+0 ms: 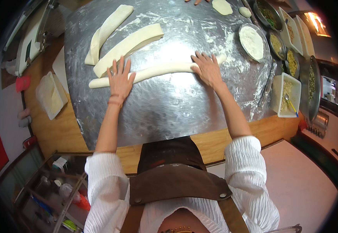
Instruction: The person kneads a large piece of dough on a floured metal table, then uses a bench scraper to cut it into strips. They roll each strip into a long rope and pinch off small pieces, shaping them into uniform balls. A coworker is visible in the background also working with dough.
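Observation:
A long rope of dough [163, 68] lies across the metal work surface [169, 110]. Flat on it near its left end rests my left hand [120, 80], fingers spread. Close to the rope's right end, my right hand [207, 69] presses down with its fingers apart, and a short tip of dough sticks out beyond it. Behind the rope lies a wide, thick strip of dough [131, 46], its lower end near my left fingertips. Farther back on the left is another strip, folded or twisted over itself [108, 33].
At right stand a bowl of flour [251, 43], a white bin of filling with a spoon [285, 90] and several filling bowls. A rolling pin [268, 83] lies nearby. At the far edge are another person's fingers [197, 1], a dough disc [222, 7] and a dough ball [245, 12].

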